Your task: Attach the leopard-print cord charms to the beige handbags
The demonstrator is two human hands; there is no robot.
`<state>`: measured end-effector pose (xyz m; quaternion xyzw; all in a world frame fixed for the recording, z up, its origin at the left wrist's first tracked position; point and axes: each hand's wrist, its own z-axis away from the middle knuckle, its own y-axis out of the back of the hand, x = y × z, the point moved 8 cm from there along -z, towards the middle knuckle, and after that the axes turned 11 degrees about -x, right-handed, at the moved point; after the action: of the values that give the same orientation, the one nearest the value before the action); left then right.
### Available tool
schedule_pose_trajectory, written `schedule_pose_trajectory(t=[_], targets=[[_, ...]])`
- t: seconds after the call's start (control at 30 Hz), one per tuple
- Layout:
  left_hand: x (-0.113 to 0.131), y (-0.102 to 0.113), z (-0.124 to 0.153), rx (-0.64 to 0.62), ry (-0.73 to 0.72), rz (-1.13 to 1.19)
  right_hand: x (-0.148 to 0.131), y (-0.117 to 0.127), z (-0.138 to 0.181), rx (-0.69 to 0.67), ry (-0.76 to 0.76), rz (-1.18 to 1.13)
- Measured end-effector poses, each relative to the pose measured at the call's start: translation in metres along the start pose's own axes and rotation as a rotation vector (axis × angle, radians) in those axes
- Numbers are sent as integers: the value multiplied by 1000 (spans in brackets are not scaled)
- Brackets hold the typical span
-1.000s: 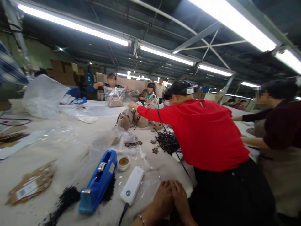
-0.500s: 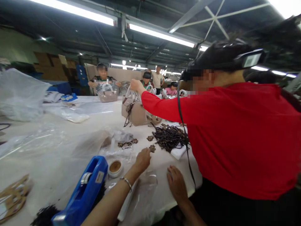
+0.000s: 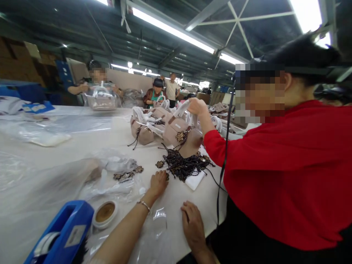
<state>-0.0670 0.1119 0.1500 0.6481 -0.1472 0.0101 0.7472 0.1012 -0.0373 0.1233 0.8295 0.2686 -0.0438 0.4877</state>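
My left hand (image 3: 158,182) reaches across the white table (image 3: 90,146) and its fingertips touch the edge of a pile of dark braided cords with brown flower charms (image 3: 183,165). The fingers curl down at the pile; what they pinch is hidden. My right hand (image 3: 192,223) lies flat, palm down, near the table's front edge on clear plastic film (image 3: 156,234). A silver bracelet (image 3: 144,204) sits on my left wrist.
A person in a red top (image 3: 280,176) close at my right lifts a beige handbag (image 3: 181,134) by its white-wrapped handles. More beige bags (image 3: 141,128) stand behind. A blue tape dispenser (image 3: 59,234), a small round tin (image 3: 105,213) and crumpled plastic bags (image 3: 49,179) lie at my left. Other workers sit far across.
The view has moved closer to the table. My left hand has reached from beside my right hand out to the cord pile. The person in red has pulled a bag toward themselves.
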Motion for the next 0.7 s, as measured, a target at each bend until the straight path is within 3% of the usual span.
schedule_pose_trajectory(t=[0.43,0.7], targets=[[3,8,-35,36,89,89,-1,-2,1,6,21,12],[18,6,-32,40,15,285,4,-5,3,35,62,25]])
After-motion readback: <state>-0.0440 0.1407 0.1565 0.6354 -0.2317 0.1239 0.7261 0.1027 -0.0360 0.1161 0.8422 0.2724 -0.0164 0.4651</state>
